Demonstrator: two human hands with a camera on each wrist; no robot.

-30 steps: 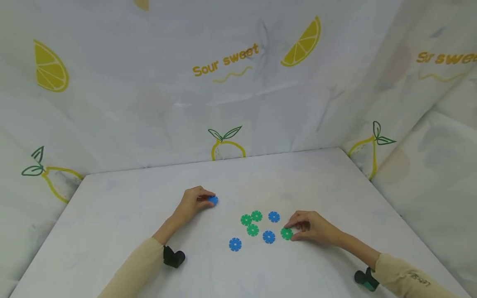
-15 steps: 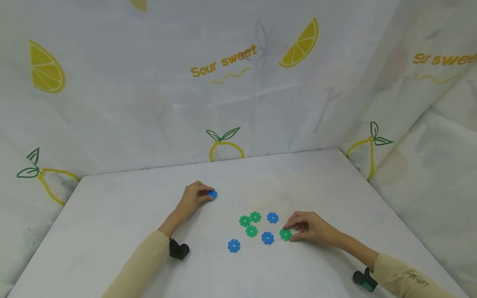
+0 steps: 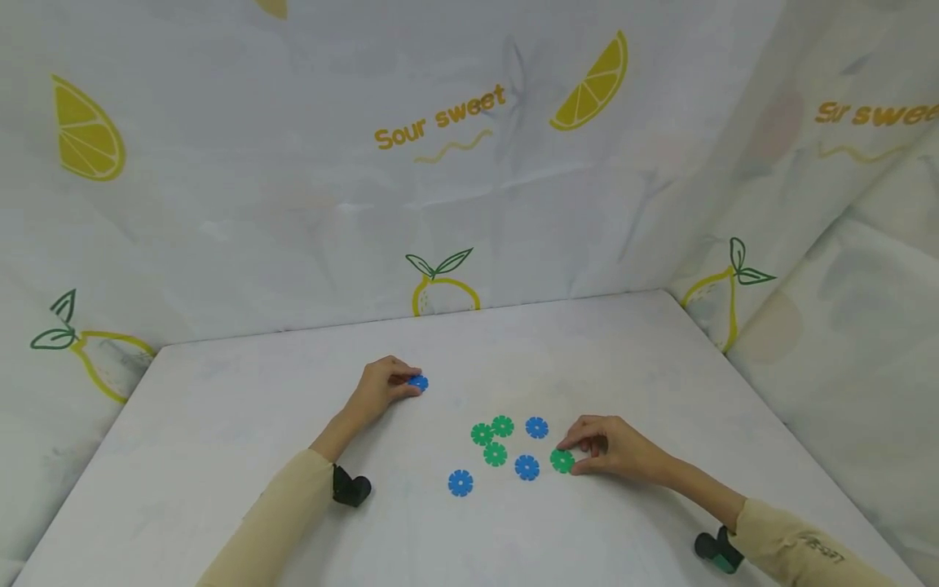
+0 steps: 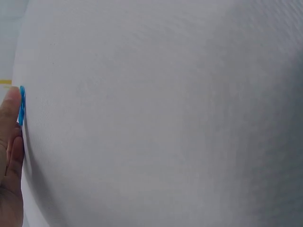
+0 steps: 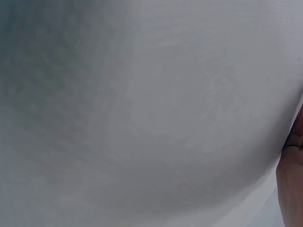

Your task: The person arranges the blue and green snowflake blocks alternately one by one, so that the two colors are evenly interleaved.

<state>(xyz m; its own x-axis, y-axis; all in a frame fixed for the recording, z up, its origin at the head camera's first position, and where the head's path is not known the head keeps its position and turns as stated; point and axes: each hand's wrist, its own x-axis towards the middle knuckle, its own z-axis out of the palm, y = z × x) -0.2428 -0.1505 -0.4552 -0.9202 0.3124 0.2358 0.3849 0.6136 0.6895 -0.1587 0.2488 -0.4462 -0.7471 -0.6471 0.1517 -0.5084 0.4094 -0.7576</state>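
My left hand (image 3: 383, 386) pinches a blue notched disc (image 3: 419, 382) between thumb and fingers, close over the table left of centre. In the left wrist view the blue disc (image 4: 22, 105) shows edge-on beside the fingertips. To the right, my right hand (image 3: 612, 444) has its thumb and forefinger at opposite edges of a green notched disc (image 3: 562, 461). Only part of the right hand (image 5: 291, 177) appears in the right wrist view, with its disc out of sight. Between the hands lie several flat green and blue discs, among them a blue disc (image 3: 527, 467) nearest the right hand.
Three green discs lie grouped, one of them a green disc (image 3: 495, 454). Another blue disc (image 3: 537, 427) is behind, and a blue disc (image 3: 460, 483) lies nearer the front. The white table (image 3: 242, 408) meets a lemon-printed cloth (image 3: 323, 212) at its back and sides.
My left hand has moved slightly away from me over the table, carrying the blue disc along. The right hand and the loose discs stay in place; the view shifted a little.
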